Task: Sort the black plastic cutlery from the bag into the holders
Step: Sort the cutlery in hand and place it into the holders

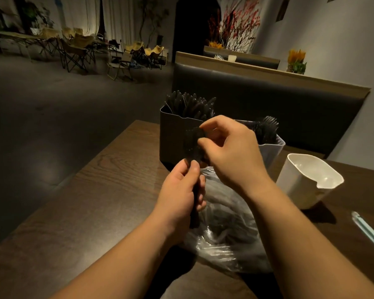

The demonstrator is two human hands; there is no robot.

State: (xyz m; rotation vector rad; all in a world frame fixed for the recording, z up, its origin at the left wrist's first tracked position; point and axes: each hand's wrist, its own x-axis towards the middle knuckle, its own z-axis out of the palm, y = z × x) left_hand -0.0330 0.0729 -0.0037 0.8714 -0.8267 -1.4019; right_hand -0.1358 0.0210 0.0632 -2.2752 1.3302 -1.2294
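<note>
My left hand grips the handles of a small bunch of black plastic spoons, held upright above the clear plastic bag. My right hand pinches the bowl ends at the top of the bunch. The bag lies on the wooden table and shows more dark cutlery through the plastic. Behind my hands stands a dark holder full of black knives. A pale holder to its right carries black forks. A white holder at the right looks empty.
A pale green pen or straw lies at the table's right edge. A dark padded bench back rises behind the holders. The table's left edge drops to open floor with folding chairs far off.
</note>
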